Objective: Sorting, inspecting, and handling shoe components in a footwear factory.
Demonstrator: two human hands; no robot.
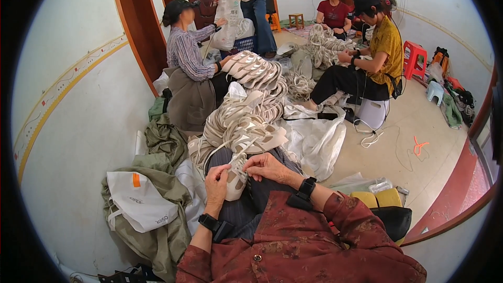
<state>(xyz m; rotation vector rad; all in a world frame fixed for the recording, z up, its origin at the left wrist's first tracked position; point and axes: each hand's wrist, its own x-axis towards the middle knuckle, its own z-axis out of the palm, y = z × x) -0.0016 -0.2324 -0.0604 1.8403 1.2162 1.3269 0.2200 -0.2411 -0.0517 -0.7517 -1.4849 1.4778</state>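
A beige and white shoe upper (235, 188) lies across my lap, its toe toward me, with pale laces over its middle. My left hand (215, 186) is at its left side, thumb and fingertips pinched together on a pale shoelace (237, 163). From the right, my right hand (268, 168) reaches over the upper, its fingers also pinched on the lace; the fingertips partly cover it. Just beyond my hands, a long pile of similar shoe uppers (251, 105), many strung with laces, runs over my knees and away from me.
A person in a striped shirt (189, 55) sits left of the pile; another in a yellow shirt (386, 44) sits right. Farther back are a person in red (334, 13) and one standing with a white sack (227, 21). A white bag (141, 199) lies left; white sheeting (317, 139) lies right.
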